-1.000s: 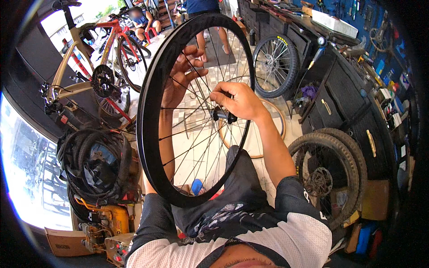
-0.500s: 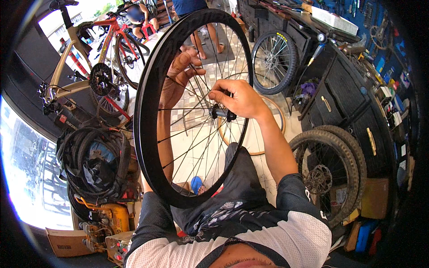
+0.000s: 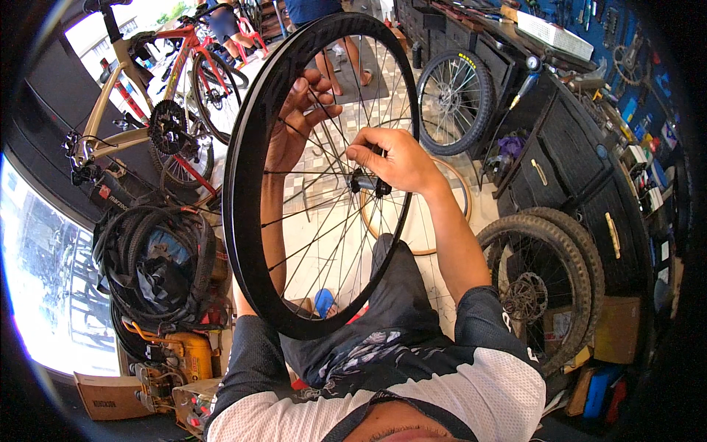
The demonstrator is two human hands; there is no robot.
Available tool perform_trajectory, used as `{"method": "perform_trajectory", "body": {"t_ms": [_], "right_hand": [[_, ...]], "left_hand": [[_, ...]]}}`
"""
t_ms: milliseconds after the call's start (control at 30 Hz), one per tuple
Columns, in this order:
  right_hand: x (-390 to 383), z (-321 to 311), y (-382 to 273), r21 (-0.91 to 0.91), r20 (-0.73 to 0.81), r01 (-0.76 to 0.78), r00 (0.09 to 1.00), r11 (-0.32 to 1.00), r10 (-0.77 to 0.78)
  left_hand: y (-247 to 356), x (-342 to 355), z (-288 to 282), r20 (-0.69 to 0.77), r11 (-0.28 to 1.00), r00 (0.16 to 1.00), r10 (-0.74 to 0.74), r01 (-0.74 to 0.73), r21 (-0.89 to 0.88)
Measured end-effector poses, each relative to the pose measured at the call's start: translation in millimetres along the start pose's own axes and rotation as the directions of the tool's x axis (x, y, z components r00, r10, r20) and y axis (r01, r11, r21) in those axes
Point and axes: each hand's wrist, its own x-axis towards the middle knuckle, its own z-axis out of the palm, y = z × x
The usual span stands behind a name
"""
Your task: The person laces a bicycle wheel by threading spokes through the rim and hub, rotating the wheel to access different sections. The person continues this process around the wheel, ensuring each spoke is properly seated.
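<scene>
Wheel (image 3: 245, 191) laced, rim (image 3: 317, 38) not yet tyred; right hand's (image 3: 394, 158) fingers pinched above hub (image 3: 366, 182), hold unclear; left hand's (image 3: 293, 125) half-open.

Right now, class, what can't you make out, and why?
Head view: what the right hand may pinch; its fingers hide it.
Head view: part of the left forearm; the rim covers it.
Head view: the standing person's upper body; top edge cuts it off.
Head view: wall tools' details; too small.

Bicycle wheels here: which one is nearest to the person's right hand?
The smooth, deep-rimmed black wheel, with the right hand close to its hub. All others, like the knobby-tyred wheel ahead and the brownish pair at right, are farther off.
</scene>
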Motion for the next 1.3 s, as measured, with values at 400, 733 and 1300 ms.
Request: {"method": "perform_trajectory", "body": {"t_ms": [400,733,1300], "right_hand": [[-5,-4,1,-0.005,-0.026,-0.019,0.999,1.0,0.018],[-6,-7,-6,-0.014,0.009,-0.076,0.997,0.997,0.076],[-5,13,-5,0.027,-0.084,-0.051,0.995,0.998,0.053]], "left_hand": [[-8,5,3,-0.004,1.0,1.0,-0.006,0.006,-0.001],[-9,2,8,-0.011,0.996,1.0,0.024,-0.025,-0.087],[6,0,0,0.026,1.0,1.0,-0.005,0.006,-0.027]]}}
